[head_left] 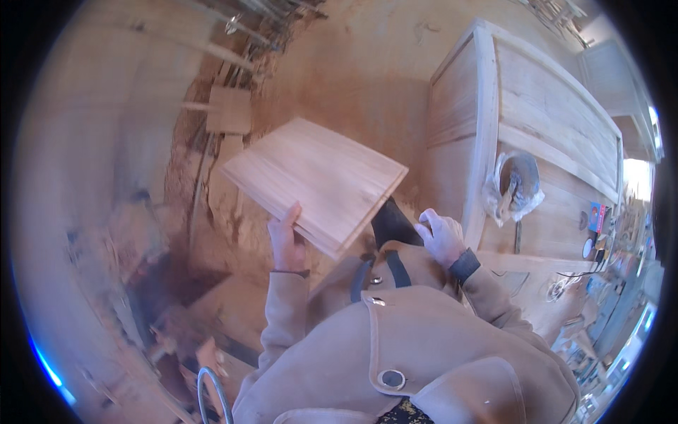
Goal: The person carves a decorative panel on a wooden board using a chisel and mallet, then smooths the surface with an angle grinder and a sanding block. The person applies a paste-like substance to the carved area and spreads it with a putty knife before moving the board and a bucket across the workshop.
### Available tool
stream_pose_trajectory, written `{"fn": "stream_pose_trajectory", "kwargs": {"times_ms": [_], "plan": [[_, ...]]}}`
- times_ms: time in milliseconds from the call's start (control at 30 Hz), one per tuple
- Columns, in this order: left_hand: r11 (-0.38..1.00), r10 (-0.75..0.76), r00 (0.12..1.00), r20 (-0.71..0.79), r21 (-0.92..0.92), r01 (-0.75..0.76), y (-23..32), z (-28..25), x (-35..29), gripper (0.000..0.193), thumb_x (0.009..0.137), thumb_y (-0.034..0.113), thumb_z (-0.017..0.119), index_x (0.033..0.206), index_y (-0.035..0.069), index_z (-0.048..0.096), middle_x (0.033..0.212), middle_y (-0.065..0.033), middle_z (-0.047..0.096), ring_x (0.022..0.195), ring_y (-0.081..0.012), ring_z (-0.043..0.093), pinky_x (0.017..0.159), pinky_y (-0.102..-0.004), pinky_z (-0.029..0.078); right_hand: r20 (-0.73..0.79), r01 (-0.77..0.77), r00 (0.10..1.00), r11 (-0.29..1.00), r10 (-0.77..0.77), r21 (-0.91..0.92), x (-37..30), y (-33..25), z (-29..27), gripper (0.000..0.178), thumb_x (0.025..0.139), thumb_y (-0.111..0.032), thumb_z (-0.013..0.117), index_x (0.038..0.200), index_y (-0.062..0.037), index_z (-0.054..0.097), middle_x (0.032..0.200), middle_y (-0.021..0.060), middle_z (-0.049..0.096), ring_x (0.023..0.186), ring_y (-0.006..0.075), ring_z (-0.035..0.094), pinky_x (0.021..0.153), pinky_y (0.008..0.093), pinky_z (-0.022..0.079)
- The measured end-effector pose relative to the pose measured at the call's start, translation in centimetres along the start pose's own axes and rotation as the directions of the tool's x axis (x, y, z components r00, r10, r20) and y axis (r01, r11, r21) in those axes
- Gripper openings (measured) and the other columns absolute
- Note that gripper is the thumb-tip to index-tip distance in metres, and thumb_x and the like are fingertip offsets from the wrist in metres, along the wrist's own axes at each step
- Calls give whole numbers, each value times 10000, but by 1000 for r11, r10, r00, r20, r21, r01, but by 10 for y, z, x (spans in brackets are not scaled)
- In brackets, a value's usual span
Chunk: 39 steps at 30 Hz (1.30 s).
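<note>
A pale rectangular wooden panel (318, 173) with a stepped edge hangs tilted in front of me. My left hand (285, 240) is closed on its near left edge, with the thumb lying over the top face. Beyond the panel's right corner, my right hand (443, 239) is apart from the wood. Its fingers are loosely bent, thumb and forefinger spaced, and nothing shows between them. The inner side of that hand is partly hidden.
To the right stands a large wooden cabinet-like piece (487, 92). On its wooden surface are a crumpled clear plastic bag (513, 185) and a small red and blue box (597, 218). A square board (229, 110) lies among wood scraps at left. Metal bars (236, 28) lie at the far left.
</note>
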<state>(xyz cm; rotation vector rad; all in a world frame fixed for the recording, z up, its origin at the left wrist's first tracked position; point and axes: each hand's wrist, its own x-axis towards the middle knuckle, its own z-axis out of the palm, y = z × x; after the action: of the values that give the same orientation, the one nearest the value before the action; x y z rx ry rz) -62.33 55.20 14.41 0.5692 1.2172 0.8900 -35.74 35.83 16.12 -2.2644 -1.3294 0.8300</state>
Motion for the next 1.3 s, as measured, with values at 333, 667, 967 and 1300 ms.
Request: {"fn": "stream_pose_trajectory", "kwargs": {"times_ms": [333,667,967,1300], "plan": [[952,-295,944,147,-37,303,65,168,132,367,926,123,645,1231,-56,548,1179,-129,628,1102,-231,603,959,-376,505,-144,-175,972,981,186,88,136,0,-101,163,897,-207,647,954,-67,585,764,172,669,748,386,654,658,484,495],[961,-257,920,297,-22,275,112,268,202,334,927,97,640,1236,-9,573,1224,-116,639,1144,-238,602,1042,-409,475,-219,-301,918,940,331,161,188,-5,-140,144,899,-193,634,944,-61,597,796,148,689,759,358,665,662,445,507],[969,-245,895,372,117,217,136,368,301,292,858,46,688,1138,-7,622,1076,-75,675,965,-184,660,862,-344,554,-353,-194,890,940,289,281,331,-33,-178,115,874,-87,657,971,-55,604,700,103,620,620,276,615,592,366,487],[900,-211,906,366,434,34,212,525,418,176,824,44,724,982,-24,684,898,-60,703,759,-124,657,700,-259,520,-403,70,914,967,36,245,569,-82,-289,235,848,-49,670,1067,-12,595,865,127,597,732,249,608,668,352,509]]}}
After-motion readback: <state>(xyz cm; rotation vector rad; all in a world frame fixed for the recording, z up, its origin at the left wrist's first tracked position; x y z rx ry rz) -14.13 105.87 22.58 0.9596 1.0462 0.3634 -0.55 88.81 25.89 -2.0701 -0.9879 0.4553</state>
